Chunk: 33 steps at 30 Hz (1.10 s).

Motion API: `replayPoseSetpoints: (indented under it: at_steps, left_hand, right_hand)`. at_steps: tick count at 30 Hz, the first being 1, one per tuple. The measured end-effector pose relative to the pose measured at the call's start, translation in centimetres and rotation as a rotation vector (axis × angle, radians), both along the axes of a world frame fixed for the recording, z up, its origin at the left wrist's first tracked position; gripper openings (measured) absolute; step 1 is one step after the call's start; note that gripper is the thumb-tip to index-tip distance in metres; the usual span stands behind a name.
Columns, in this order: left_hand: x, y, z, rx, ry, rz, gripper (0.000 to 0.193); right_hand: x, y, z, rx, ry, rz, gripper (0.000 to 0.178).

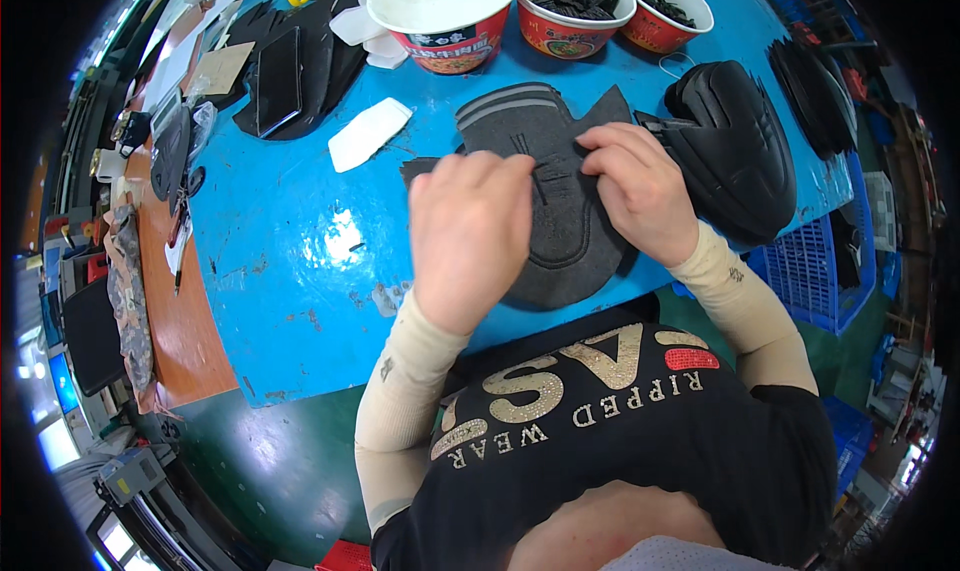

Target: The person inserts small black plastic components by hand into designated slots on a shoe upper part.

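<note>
In front of me on the blue table lies a dark grey padded panel (570, 233) with a rounded near end, side tabs, a curved stitched line and lighter grey bands at its far edge. Thin dark lines cross its middle. My left hand (470, 236) is closed over the panel's left part, its fingertips partly hidden. Above the right side, next to the pointed right tab, my right hand (640, 191) has its fingers curled together. Whatever is pinched in either hand is too small or hidden to make out.
Right of the panel sits a stack of black padded pieces (745, 151), with more black pieces (815, 96) beyond. Bowls of black bits (575, 3) and a larger paper tub (440, 21) stand at the back. A white piece (370, 134) and a phone (279, 81) lie left. A blue crate (815, 271) is beside the table.
</note>
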<state>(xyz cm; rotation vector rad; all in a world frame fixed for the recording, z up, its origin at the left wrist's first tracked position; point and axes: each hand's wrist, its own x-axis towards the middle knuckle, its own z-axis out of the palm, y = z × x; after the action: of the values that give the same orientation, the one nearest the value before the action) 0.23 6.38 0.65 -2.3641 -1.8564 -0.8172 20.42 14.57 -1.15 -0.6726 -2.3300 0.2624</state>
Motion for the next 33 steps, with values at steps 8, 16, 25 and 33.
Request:
replayPoseSetpoints:
  at_steps: [8, 16, 25, 33]
  left_hand:
    - [-4.4, -6.5, -1.3, 0.142, -0.615, 0.353, 0.017]
    - [-0.8, -5.2, 0.2, 0.039, -0.865, 0.065, 0.012]
    - [-0.1, -4.8, 0.0, -0.021, -0.857, -0.026, 0.013]
    - [-1.2, -6.3, -0.3, -0.298, -1.813, -0.116, 0.028]
  right_hand:
    - [1.7, -3.7, 2.7, -0.098, -0.039, 0.271, 0.033]
    - [-1.4, -3.2, 4.2, -0.298, 0.131, 0.201, 0.026]
    - [-2.7, -2.8, 4.5, -0.349, 0.09, 0.309, 0.013]
    - [7.4, -1.4, 10.5, -1.0, 0.098, 0.279, 0.016]
